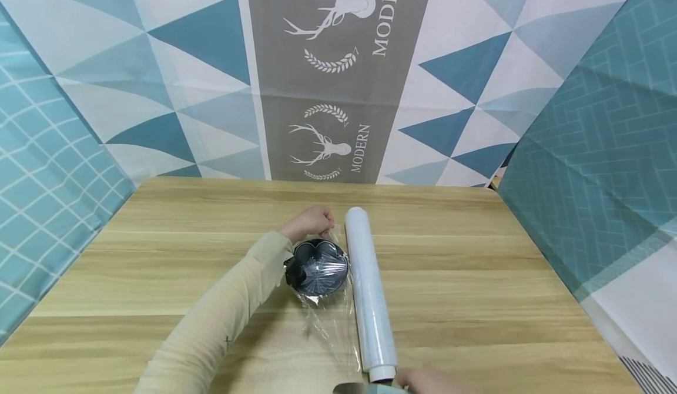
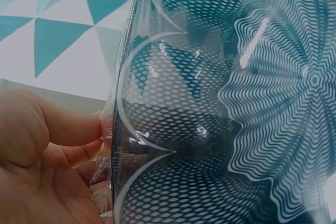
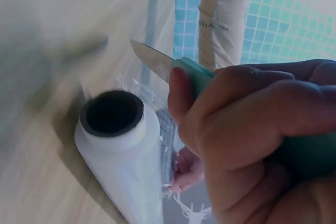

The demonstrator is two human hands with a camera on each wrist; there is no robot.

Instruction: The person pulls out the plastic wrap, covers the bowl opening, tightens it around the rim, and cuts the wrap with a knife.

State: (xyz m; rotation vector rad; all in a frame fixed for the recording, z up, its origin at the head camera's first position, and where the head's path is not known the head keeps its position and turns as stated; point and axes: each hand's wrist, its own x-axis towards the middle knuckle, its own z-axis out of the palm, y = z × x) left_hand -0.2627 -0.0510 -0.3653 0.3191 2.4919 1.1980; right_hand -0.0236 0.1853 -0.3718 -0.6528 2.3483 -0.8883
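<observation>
The right hand (image 3: 252, 114) is closed round the green handle of a knife (image 3: 152, 60), fingers curled tight, the blade pointing to the upper left in the right wrist view; in the head view this hand is blurred and cut off at the bottom edge, right of centre. The left hand (image 2: 47, 156) has thumb and fingers closed in a pinch on crumpled clear film (image 2: 101, 184) at the rim of a dark dish (image 2: 173, 98), at lower left in the left wrist view. The film lies over the dish, shining in creases, and trails down toward the bottom of the head view. The dish sits just below the middle of that view, its surface showing white wavy petals and a netted pattern. Just right of it a white roll (image 1: 370, 288) slants down to the lower edge, its near end, with a dark hollow core, close to the knife. A cream sleeve (image 1: 222, 317) crosses from the lower left. All this is at a wooden table (image 1: 476, 300), with a deer-printed cloth (image 1: 328, 88) filling the top centre behind.
</observation>
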